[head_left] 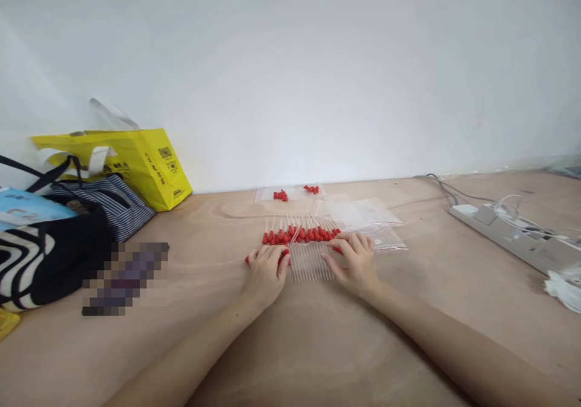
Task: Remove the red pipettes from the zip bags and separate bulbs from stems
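Note:
A row of clear thin tubes with red rubber bulbs point(306, 234), which look like droppers, lies on the wooden table, bulbs towards me. Just in front of it is a row of bare clear tubes point(311, 265) laid side by side. At the left end of these tubes my left hand point(267, 271) is curled over red bulbs, which show between thumb and forefinger and past its outer side. Across from it, my right hand point(356, 262) bends round a red bulb point(336, 248), its thumb at the tubes' right end. My palms hide part of what lies beneath.
Clear zip bags point(363, 213) lie behind my right hand. Further back, loose red bulbs point(280, 196) rest on another clear bag point(263, 195). A yellow bag point(154, 165), a striped pouch point(122, 204) and a black bag point(91, 250) stand left. A power strip point(503, 237) with cables lies right.

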Demonstrator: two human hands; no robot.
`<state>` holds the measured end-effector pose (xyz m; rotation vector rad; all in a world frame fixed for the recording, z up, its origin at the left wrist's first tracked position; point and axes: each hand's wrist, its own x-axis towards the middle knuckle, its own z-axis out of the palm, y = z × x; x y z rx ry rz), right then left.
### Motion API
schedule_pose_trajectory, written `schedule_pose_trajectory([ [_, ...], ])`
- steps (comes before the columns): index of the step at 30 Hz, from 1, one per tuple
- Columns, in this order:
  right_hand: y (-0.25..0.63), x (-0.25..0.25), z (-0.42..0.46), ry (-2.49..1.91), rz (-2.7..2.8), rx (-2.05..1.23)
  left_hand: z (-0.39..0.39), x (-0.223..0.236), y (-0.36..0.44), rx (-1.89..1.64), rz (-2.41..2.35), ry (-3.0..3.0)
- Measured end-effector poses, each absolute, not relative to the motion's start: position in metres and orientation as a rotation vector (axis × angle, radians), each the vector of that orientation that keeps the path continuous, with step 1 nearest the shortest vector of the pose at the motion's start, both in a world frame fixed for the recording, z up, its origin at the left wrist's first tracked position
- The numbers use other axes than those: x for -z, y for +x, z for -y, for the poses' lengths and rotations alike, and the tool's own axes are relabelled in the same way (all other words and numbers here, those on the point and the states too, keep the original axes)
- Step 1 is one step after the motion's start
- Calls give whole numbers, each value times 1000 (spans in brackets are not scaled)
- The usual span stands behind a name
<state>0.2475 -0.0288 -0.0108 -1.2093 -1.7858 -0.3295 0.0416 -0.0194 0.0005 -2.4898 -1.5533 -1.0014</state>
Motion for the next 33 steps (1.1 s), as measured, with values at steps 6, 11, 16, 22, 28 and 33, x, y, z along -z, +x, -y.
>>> schedule_pose_trajectory([
  [6,253,14,22,-1051,2008,539,19,10,41,930,1196,-2512],
  [11,242,20,20,-935,2055,538,19,10,54,957,1035,-2500],
  [16,237,28,17,-910,2029,517,19,11,52,974,990,-2472],
  [22,237,33,14,-856,2032,483,16,12,51,919,924,-2480],
  [28,237,30,17,-855,2059,470,17,13,50,902,874,-2504],
  [33,238,29,20,-848,2064,469,19,12,47,879,863,-2514],
])
